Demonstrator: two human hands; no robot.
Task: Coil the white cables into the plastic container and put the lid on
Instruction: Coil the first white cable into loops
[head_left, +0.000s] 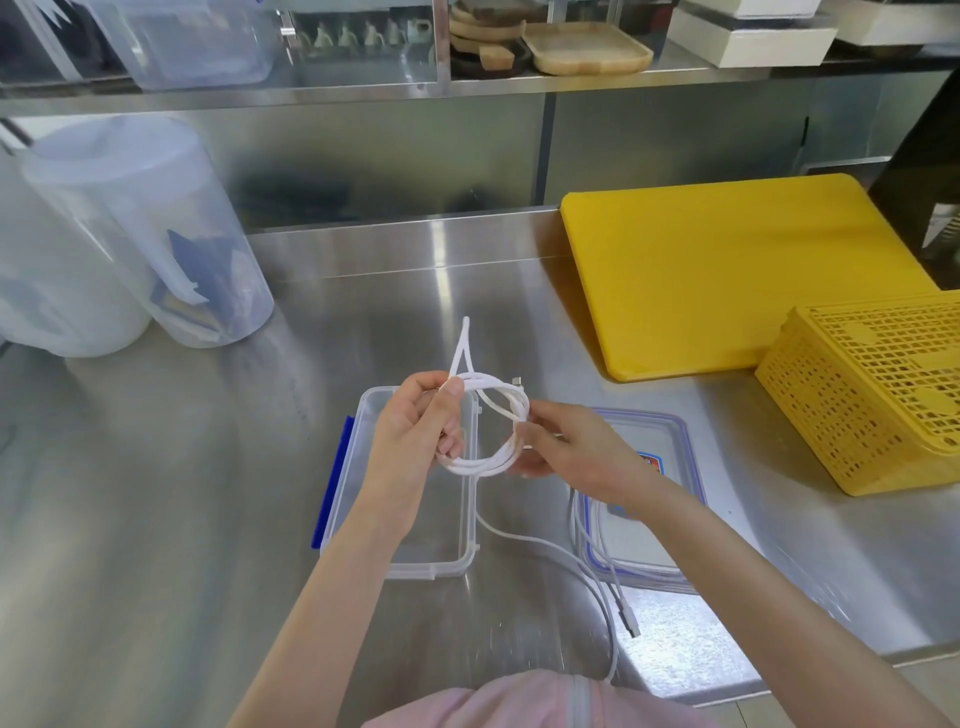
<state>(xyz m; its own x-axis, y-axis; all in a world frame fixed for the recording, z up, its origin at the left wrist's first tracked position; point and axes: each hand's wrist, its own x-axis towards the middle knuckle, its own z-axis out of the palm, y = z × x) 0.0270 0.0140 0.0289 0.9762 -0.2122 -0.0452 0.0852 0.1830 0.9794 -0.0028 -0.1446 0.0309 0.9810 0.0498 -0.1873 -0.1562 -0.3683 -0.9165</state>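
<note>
Head view: a coil of white cable (488, 431) is held above the open plastic container (405, 519), pinched at its top by the left hand (415, 431) and gripped at its right side by the right hand (561, 447), with a narrow loop sticking up behind the left thumb. A loose cable (566, 561) is seen trailing over the steel table (156, 519) between the container and the lid (649, 545), which lies flat just right of the container; a yellow cutting board (727, 270) and a yellow basket (872, 389) are set farther right.

1 head-worn wide-angle view (no second camera) looks forward and down, close over the steel counter (208, 519).
</note>
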